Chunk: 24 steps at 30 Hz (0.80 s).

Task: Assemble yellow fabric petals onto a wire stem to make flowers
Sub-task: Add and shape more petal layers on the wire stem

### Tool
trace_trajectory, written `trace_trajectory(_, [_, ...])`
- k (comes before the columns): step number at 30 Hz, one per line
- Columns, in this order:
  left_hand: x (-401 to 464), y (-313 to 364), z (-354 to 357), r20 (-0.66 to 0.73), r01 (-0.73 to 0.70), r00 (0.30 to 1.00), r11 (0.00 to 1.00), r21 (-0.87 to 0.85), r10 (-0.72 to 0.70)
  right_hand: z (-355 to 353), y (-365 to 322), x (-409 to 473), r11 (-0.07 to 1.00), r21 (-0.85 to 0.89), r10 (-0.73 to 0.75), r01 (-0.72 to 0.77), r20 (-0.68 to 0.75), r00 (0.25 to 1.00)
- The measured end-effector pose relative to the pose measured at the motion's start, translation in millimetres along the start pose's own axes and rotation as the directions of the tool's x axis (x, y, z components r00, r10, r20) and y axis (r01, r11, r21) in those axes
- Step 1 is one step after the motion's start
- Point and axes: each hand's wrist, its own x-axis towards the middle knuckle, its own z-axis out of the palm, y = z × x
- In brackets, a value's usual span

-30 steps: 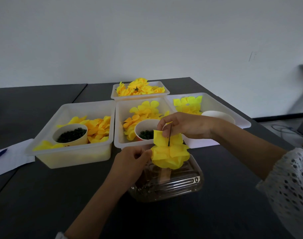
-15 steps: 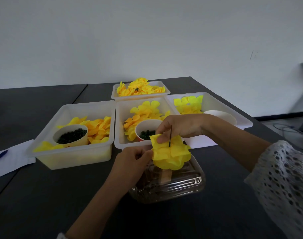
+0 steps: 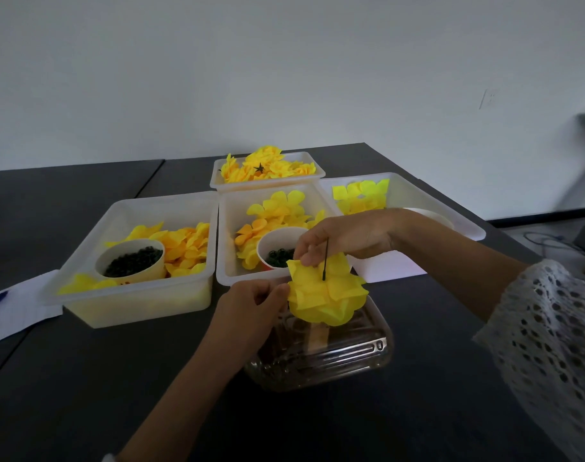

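A stack of yellow fabric petals is threaded on a black wire stem above a clear plastic box. Its top petal is pinched by the right hand; its left edge is gripped by the left hand.

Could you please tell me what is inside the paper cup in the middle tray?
The red-sided paper cup holds small dark green rings; the right hand covers its right side.
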Motion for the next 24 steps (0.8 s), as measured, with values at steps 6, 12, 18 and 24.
trace_trajectory(6, [-4,4,-1,-0.025,-0.001,1.0,0.999,0.049,0.002,-27,-5,-31,0.985,-0.174,-0.065,0.0,-0.368,0.928])
trace_trajectory(12, [2,2,-15,-0.126,-0.008,0.992,0.997,0.072,0.017,-87,31,-47,1.0,0.011,0.016,-0.011,-0.859,0.512])
trace_trajectory(18, [11,6,-22,-0.223,-0.03,0.974,1.0,0.007,0.03,-105,76,-19,0.904,-0.239,-0.045,-0.353,-0.877,0.478])
trace_trajectory(24, [21,20,-28,-0.231,-0.126,0.967,0.991,-0.049,0.112,-99,97,41,0.365,-0.711,0.073,-0.601,-0.621,0.78])
